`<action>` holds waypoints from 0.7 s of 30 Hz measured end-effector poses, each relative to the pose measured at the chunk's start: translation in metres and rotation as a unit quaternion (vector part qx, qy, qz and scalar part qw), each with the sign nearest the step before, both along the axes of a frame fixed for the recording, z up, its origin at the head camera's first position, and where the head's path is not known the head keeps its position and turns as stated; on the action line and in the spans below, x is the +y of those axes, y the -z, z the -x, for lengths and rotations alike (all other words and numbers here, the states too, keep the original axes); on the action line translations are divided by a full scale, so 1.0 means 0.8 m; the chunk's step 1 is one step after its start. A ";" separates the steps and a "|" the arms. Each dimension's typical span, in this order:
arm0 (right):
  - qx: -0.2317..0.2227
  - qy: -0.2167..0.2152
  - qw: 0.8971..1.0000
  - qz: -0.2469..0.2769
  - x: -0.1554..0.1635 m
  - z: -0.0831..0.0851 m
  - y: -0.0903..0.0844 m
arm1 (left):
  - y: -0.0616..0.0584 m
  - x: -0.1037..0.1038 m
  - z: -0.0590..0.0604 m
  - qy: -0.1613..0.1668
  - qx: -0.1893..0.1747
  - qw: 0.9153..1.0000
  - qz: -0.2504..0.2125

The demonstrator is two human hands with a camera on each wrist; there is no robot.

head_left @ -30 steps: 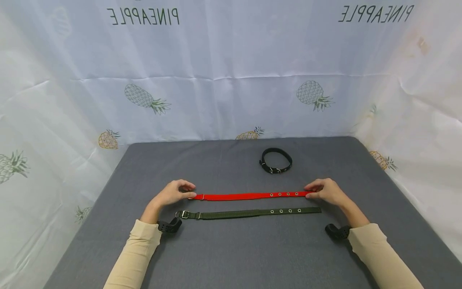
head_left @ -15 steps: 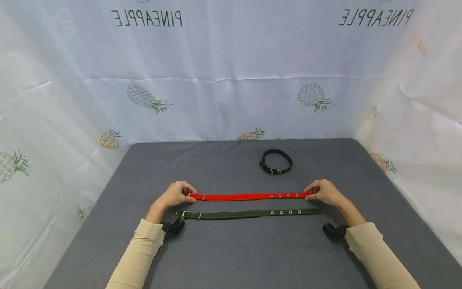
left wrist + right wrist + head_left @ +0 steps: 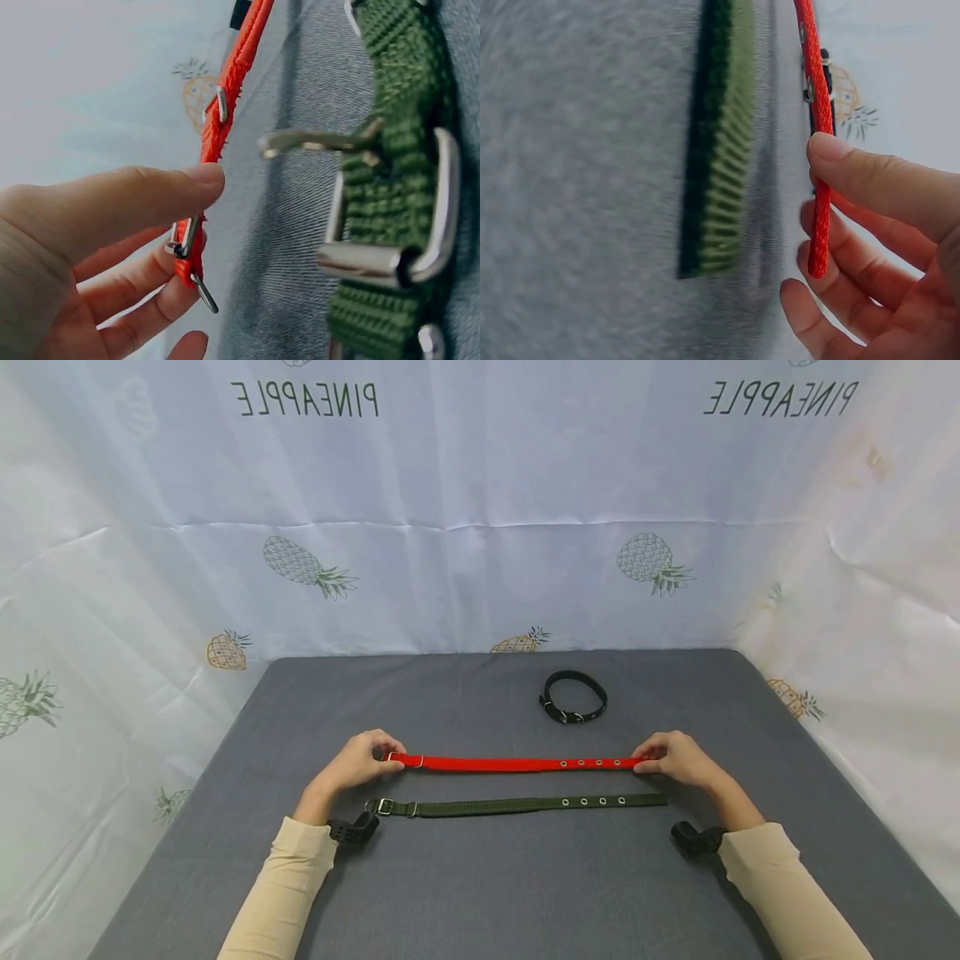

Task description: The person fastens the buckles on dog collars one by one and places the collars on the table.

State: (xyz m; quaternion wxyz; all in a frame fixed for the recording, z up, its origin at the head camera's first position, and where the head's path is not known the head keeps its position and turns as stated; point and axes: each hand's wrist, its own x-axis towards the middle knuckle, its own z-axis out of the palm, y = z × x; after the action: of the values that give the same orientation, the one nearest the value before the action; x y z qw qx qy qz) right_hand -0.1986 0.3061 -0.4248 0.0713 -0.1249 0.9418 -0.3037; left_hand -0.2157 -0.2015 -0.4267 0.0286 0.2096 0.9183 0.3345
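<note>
A red collar (image 3: 487, 765) with metal eyelets stretches straight between my two hands. My left hand (image 3: 358, 762) pinches its buckle end; in the left wrist view the thumb lies over the strap beside the metal buckle (image 3: 187, 238). Its plain tip is pinched between thumb and fingers of my right hand (image 3: 678, 758), with a short end of strap (image 3: 820, 251) poking past the thumb. Nearer to me and parallel to it, a green collar (image 3: 480, 807) lies flat on the table, its buckle (image 3: 385, 807) at the left and eyelets at the right.
Behind the red collar, a black collar (image 3: 573, 717) rests fastened in a ring on the grey table (image 3: 480, 893). White curtains with pineapple prints (image 3: 480, 585) hang along the table's back and sides. Black wrist cameras (image 3: 697, 838) sit on both wrists.
My left hand has shifted its hold onto the red collar's buckle end, and that end has risen slightly. The right hand keeps its pinch. Green and black collars have stayed put.
</note>
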 end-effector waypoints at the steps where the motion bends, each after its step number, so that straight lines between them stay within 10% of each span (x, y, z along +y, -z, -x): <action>1: -0.003 0.001 1.000 0.001 0.000 0.000 -0.002 | 0.000 -0.001 0.000 0.002 0.003 1.000 -0.001; 21: 0.061 0.069 0.994 0.050 -0.001 -0.004 -0.038 | -0.024 0.002 -0.009 -0.069 0.006 0.994 -0.089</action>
State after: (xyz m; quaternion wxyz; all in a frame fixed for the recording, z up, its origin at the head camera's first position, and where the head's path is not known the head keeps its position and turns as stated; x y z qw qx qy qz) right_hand -0.1951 0.3056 -0.3943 -0.0137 -0.0813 0.9344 -0.3466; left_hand -0.2085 -0.1999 -0.4075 -0.0185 0.1491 0.8975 0.4147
